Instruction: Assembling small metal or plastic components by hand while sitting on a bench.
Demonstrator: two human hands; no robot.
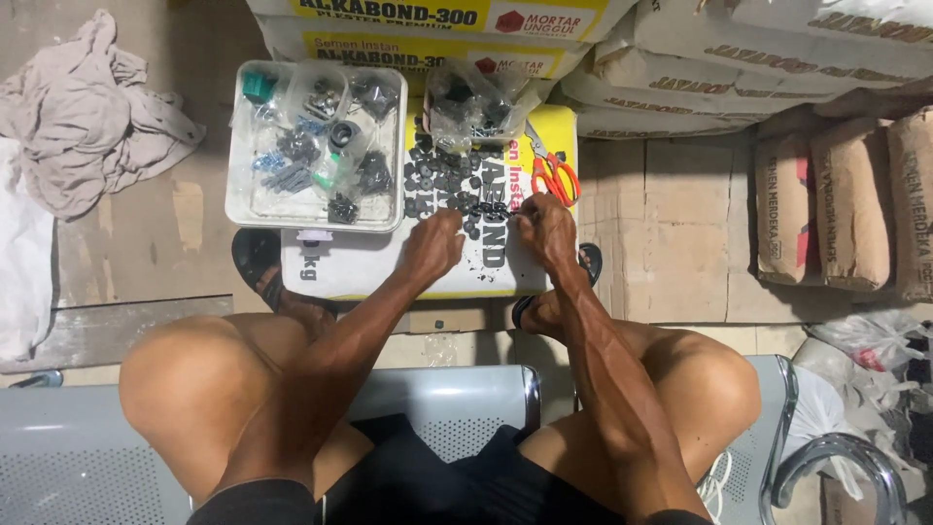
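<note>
A grey metal bench [457, 408] is seen nearest, with two bare knees spread over its edge. Beyond the knees, both forearms are stretched forward and down. The left hand [434, 243] is curled, knuckles up, its fingertips pressed down among small black parts [452, 180] spread on a yellow and white sack [389, 267] lying flat on the floor. The right hand [544, 226] is likewise curled, its fingers pinched at the same heap; what is pinched cannot be told. Orange scissors [554, 175] are laid just beside the right hand. A white tray [243, 209] of bagged parts is set left of the heap. Stacked sacks [739, 68] are piled farthest off, a crumpled cloth [87, 112] at far left.
</note>
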